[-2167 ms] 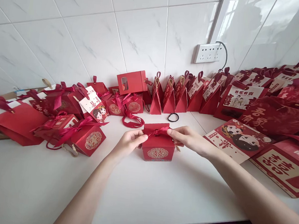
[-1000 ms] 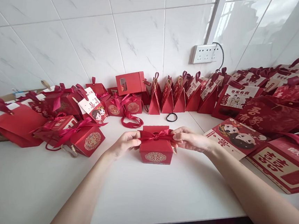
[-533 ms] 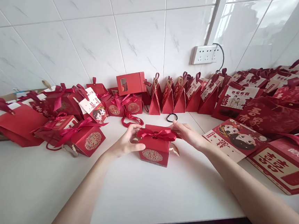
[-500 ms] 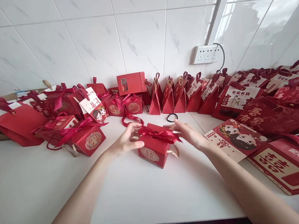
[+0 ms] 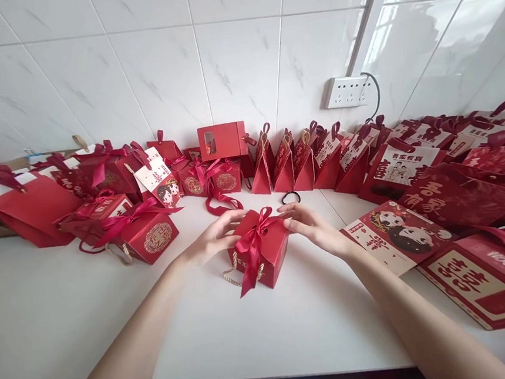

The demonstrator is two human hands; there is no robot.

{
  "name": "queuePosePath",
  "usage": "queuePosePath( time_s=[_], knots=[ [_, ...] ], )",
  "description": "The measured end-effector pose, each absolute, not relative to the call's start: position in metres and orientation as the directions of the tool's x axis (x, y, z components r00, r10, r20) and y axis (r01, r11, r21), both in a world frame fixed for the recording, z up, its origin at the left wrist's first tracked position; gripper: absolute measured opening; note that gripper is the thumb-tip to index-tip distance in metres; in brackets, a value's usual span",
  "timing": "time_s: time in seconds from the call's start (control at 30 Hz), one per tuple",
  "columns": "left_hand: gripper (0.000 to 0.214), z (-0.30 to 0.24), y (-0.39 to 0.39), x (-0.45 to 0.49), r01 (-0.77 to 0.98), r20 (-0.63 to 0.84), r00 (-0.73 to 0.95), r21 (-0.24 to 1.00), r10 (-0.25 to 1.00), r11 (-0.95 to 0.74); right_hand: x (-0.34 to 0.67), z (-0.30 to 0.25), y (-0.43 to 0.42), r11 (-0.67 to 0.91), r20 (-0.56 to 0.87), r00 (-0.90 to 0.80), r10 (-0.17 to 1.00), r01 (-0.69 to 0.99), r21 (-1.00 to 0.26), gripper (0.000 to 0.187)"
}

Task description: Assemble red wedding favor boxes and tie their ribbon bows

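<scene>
A small red gift box [image 5: 274, 256] stands upright on the white table [image 5: 311, 330] in front of me. A shiny red ribbon [image 5: 253, 248] is tied in a bow on its top, one tail hanging down the near side. A twisted gold rope handle [image 5: 232, 279] droops at the near side. My left hand [image 5: 213, 237] holds the box's left side, fingers curved behind and thumb along the edge. On the opposite side my right hand [image 5: 313, 227] presses thumb and fingers against the upper right edge. Fingertips behind the box are partly hidden.
A black hair tie [image 5: 291, 197] lies just behind my right hand. Boxes with bows [image 5: 149, 236] crowd the left. Triangular red gift bags [image 5: 283, 165] line the tiled wall, and more bags and a flat printed box [image 5: 390, 231] fill the right. A power socket [image 5: 348, 93] is on the wall.
The gift box has been turned about a quarter: the gold medallion no longer faces me, and the ribbon tail and rope handle now do. Both hands stay at its sides.
</scene>
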State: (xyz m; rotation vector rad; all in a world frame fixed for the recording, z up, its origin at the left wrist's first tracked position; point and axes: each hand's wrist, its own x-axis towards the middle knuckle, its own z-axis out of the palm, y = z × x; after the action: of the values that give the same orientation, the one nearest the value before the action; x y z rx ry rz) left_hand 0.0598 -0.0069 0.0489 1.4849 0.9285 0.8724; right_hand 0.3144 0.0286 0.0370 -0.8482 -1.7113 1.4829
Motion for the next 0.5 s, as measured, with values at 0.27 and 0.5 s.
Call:
queuePosePath(
  time_s=[0.27, 0.5],
  knots=[
    [0.043, 0.041, 0.001, 0.064, 0.207, 0.103, 0.04, 0.972, 0.994, -0.109, 0.314, 0.041, 0.028, 0.158, 0.08, -0.481, 0.873, 0.125, -0.979, 0.042],
    [0.03, 0.046, 0.003, 0.057, 0.181, 0.057, -0.134, 0.983, 0.989, -0.032, 0.311, 0.055, 0.02, 0.11, -0.006, -0.541, 0.841, 0.183, -0.977, 0.05]
  ],
)
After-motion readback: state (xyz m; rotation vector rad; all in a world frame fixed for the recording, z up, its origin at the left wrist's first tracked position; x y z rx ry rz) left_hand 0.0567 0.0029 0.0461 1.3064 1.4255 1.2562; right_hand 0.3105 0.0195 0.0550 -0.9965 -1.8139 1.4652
